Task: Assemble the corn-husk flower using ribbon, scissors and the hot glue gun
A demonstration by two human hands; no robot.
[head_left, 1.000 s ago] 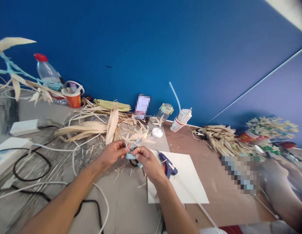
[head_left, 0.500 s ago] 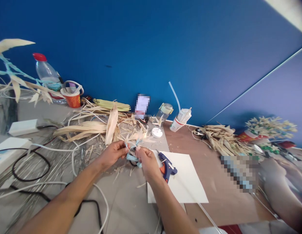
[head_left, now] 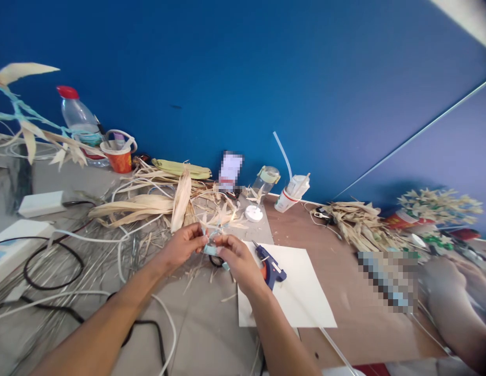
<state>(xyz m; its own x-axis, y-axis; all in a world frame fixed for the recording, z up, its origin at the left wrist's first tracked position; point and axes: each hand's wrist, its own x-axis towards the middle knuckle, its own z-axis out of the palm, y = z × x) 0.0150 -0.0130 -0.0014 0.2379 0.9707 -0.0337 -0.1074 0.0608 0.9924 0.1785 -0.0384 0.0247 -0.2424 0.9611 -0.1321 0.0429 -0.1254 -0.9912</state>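
Observation:
My left hand (head_left: 188,243) is closed in a pinch, holding the near end of a thin stem with pale husk leaves. A light blue strip (head_left: 210,250) runs across below the fingertips, between the two hands. My right hand (head_left: 237,257) has its thumb and fingers closed on the strip's right part, close to the left fingertips. The exact grip points are small and partly hidden by the fingers. Just right of my right wrist, a blue glue gun (head_left: 273,267) with an orange trigger lies on a white sheet (head_left: 305,292).
Dried corn husks (head_left: 133,209) and thin wires (head_left: 86,266) spread over the left side, with cables among them. At the back stand a phone (head_left: 230,169), a jar (head_left: 266,177) and a paper cup (head_left: 286,199). Another person's arm (head_left: 454,297) rests at the right.
My right hand's fingers have shifted slightly and now lie straighter along the blue strip, closer to my left fingertips. The view has moved a little.

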